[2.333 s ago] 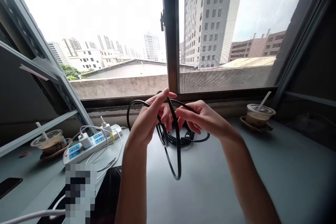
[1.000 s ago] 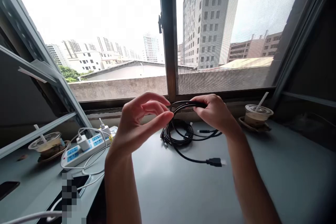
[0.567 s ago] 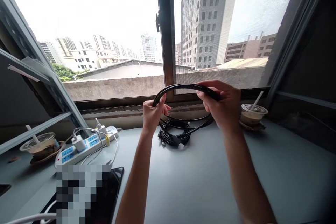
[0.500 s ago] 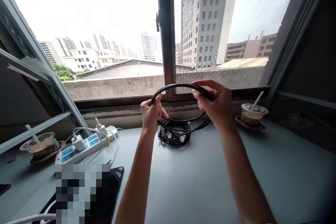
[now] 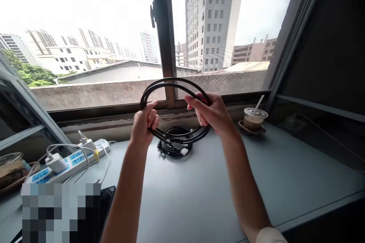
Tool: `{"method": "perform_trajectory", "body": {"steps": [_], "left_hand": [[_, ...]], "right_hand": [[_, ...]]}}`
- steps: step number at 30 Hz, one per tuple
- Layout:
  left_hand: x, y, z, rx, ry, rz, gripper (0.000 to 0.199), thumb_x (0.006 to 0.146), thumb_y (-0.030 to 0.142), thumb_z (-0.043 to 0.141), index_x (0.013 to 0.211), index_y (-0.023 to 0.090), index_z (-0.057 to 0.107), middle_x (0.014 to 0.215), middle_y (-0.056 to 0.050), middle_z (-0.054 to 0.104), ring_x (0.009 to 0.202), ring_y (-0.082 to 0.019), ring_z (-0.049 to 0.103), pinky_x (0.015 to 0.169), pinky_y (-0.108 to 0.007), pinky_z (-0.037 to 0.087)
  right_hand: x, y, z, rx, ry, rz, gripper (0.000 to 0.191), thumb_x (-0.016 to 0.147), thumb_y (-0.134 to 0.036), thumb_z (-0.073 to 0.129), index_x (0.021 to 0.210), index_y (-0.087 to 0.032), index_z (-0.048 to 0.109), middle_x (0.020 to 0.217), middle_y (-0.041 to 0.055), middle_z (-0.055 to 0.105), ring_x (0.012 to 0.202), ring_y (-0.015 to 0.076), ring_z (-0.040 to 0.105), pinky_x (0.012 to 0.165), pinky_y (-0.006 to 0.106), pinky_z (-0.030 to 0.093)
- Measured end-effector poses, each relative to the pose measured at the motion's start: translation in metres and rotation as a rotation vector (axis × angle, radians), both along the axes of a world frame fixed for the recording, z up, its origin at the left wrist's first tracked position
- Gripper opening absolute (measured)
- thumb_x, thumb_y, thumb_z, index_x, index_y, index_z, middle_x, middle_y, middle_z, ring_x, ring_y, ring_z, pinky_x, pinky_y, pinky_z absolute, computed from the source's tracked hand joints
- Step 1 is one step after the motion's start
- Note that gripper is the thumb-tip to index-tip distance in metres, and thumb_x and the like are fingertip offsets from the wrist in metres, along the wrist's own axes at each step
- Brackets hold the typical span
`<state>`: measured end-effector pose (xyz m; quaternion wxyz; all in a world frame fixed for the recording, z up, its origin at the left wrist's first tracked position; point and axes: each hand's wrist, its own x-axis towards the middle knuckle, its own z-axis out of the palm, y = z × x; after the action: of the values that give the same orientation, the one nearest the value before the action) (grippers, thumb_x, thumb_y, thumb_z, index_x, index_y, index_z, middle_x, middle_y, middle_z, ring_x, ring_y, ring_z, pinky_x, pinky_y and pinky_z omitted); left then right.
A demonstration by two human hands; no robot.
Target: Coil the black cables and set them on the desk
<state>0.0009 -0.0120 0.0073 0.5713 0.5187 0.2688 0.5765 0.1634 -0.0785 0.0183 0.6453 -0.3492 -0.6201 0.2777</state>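
Note:
A black cable (image 5: 174,80) is looped into a ring and held up in front of the window, above the table. My left hand (image 5: 145,123) is closed around the ring's left side. On its right side, my right hand (image 5: 209,112) grips the loops between thumb and fingers. Behind and below the ring, a coiled bundle of black cables (image 5: 171,152) lies on the table, with a pale connector (image 5: 184,151) showing at its front. The lower strands of the held cable pass in front of this bundle.
At left, a white power strip (image 5: 64,174) carries plugged-in chargers and white wires. A dark tablet-like device (image 5: 110,197), partly pixelated, lies in front of it. One drink cup (image 5: 253,120) stands on a coaster at right, another cup (image 5: 11,167) at far left. The window sill backs the grey table (image 5: 182,197).
The held cable has gone from a flatter arch to a rounder ring with doubled strands on top. My hands have shifted left in view, as has the whole scene, with the camera turning.

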Motion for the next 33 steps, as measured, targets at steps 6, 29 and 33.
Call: {"method": "perform_trajectory", "body": {"steps": [6,29,33], "left_hand": [[-0.027,-0.016,0.018,0.176,0.223,0.127,0.043,0.062,0.020,0.071,0.037,0.016,0.036,0.031,0.007,0.030,0.033,-0.006,0.044,0.038,-0.020,0.031],[-0.016,-0.029,0.025,-0.047,-0.278,-0.101,0.047,0.074,0.009,0.047,0.049,0.015,0.008,0.029,0.007,0.019,0.025,-0.001,0.016,0.029,-0.017,0.015],[-0.023,-0.025,0.024,0.024,-0.322,-0.249,0.048,0.080,0.009,0.039,0.045,0.016,0.006,0.029,0.005,0.011,0.022,-0.003,0.014,0.026,-0.016,0.013]], "right_hand": [[0.013,0.009,-0.004,0.098,-0.248,-0.216,0.037,0.077,-0.050,0.059,0.068,-0.015,0.061,0.046,-0.0031,0.050,0.040,0.0071,0.049,0.040,0.019,0.036],[0.010,0.026,-0.006,0.034,0.115,0.338,0.036,0.084,-0.054,0.048,0.089,-0.021,0.060,0.080,0.0005,0.061,0.086,0.0148,0.063,0.064,0.025,0.056],[0.017,0.034,-0.011,0.122,-0.025,0.161,0.043,0.087,-0.055,0.040,0.089,-0.018,0.062,0.102,0.0045,0.062,0.088,0.0148,0.062,0.062,0.023,0.055]]}}
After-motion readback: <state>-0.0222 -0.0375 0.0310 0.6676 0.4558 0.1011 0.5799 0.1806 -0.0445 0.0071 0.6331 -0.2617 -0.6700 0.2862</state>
